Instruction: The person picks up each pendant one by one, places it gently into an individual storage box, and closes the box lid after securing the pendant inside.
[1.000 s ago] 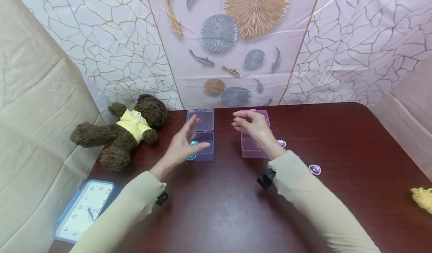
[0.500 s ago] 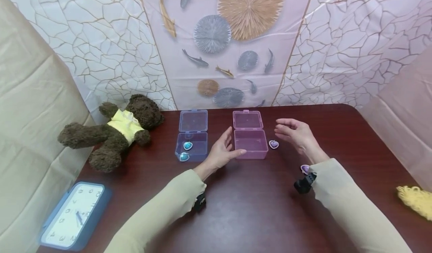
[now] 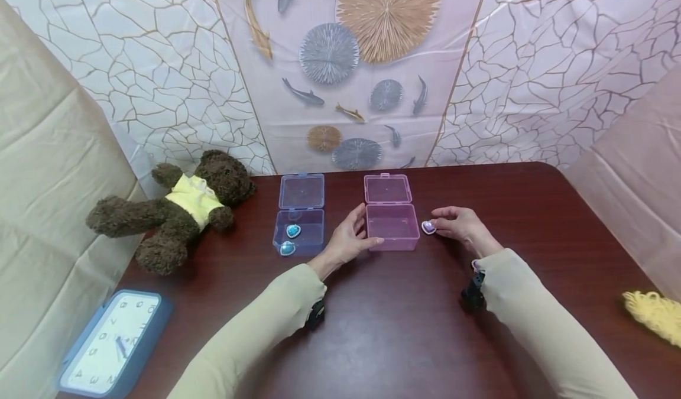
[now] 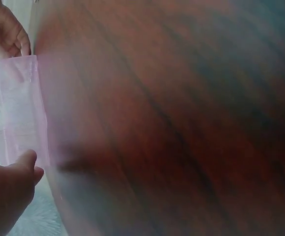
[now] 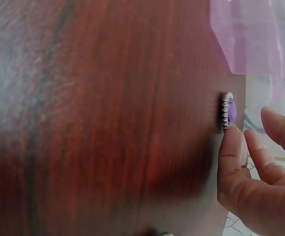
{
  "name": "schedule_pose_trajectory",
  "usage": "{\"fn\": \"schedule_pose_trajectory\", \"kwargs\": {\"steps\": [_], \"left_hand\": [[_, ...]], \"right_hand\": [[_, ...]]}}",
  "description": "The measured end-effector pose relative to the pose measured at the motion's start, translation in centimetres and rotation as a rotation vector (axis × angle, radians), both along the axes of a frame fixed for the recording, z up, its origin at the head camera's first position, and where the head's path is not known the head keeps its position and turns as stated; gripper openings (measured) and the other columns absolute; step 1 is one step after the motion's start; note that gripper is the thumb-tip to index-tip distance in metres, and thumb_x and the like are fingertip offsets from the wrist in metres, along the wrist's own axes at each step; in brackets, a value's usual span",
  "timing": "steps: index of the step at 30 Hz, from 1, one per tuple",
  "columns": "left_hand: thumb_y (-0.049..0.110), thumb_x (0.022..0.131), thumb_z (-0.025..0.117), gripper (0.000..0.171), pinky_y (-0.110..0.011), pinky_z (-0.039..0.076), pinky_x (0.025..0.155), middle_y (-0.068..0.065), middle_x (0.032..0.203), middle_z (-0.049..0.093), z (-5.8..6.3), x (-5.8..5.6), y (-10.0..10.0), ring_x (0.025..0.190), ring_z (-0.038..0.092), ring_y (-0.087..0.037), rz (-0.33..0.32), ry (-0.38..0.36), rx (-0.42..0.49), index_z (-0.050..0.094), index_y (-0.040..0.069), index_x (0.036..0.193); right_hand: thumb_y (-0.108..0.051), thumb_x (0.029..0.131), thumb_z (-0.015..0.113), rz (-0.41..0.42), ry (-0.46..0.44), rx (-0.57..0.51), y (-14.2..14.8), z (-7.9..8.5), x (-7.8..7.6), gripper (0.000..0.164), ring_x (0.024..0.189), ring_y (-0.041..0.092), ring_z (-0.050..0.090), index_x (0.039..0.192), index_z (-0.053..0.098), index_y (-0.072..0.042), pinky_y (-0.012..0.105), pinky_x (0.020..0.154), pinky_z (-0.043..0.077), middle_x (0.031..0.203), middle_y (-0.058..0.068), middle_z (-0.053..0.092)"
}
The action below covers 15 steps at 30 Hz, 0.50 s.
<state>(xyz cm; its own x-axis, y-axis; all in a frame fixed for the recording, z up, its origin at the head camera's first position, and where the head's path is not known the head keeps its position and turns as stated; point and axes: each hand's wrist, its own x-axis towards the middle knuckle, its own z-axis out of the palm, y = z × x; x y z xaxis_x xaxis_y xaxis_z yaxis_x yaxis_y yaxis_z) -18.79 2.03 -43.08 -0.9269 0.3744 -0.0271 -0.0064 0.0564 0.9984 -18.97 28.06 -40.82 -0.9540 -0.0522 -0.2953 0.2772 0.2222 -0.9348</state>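
Overall, a patterned cloth printed with fish and round shapes hangs behind a dark reddish-brown table. Two pale sleeves reach across the tabletop from the near side. Off to the left lies a brown teddy bear in a yellow top, with a blue-framed clock nearer the person. Side by side toward the far edge sit a pink box and a blue box, both see-through, their hinged lids tipped back. By the pink box the left hand is spread, index finger along its left side and thumb at its front rim, not clenched. To that box's right, the right hand is loose, its fingers extended rather than wrapped around anything. At the right edge rests a yellow yarn-like bundle. Smallest are the heart-shaped gems: a purple gem on the table just beside the pink box, touched by the right fingertips; a second purple gem, mostly hidden by the right sleeve; a teal gem in the blue box; and another teal gem at its front wall, inside or outside I cannot tell.
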Motion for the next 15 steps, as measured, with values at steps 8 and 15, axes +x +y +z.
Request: {"fn": "schedule_pose_trajectory", "kwargs": {"steps": [8, 15], "left_hand": [[-0.011, 0.077, 0.069, 0.086, -0.048, 0.031, 0.11, -0.024, 0.151, 0.024, 1.3, 0.4, -0.1, 0.139, 0.025, -0.037, -0.03, -0.011, 0.059, 0.02, -0.004, 0.147], [-0.007, 0.077, 0.071, 0.085, -0.04, 0.037, 0.108, -0.017, 0.149, 0.032, -0.5, -0.4, 0.1, 0.136, 0.034, -0.031, -0.006, 0.02, 0.034, 0.025, 0.003, 0.147]], "right_hand": [[0.002, 0.087, 0.061, -0.016, 0.004, 0.096, -0.4, -0.4, -0.3, 0.048, 0.065, -0.004, 0.056, 0.125, 0.041, 0.022, 0.013, 0.063, 0.054, 0.074, -0.008, 0.059], [-0.001, 0.085, 0.064, -0.016, 0.018, 0.227, -0.8, -0.3, -0.3, 0.044, 0.061, -0.002, 0.056, 0.119, 0.047, 0.02, 0.014, 0.059, 0.053, 0.075, 0.0, 0.057]]}}
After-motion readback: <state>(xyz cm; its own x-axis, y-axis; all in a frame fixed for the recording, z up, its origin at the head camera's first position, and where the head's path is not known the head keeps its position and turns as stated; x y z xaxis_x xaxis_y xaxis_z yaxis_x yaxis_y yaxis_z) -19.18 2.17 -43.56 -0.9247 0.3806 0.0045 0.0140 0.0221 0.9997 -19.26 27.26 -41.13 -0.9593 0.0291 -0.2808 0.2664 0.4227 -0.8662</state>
